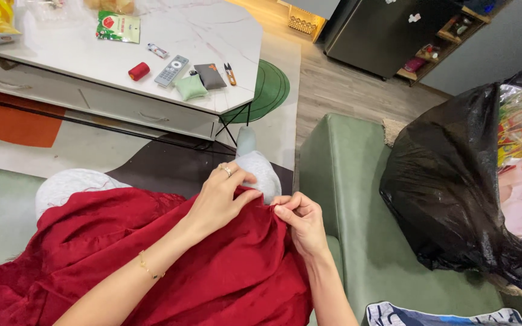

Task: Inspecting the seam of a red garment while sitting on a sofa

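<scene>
the red cloth (152,259) lies spread over the lap, bunched at the knee. the left hand (220,199) is curled closed, gathering a fold at that edge; best to keep the fold taut and flat. the right hand (300,220) pinches thumb to finger just beside it, possibly on a needle, too small to tell. short, even pulls suit. a black bag (454,181) sits on the green sofa (345,181).
</scene>
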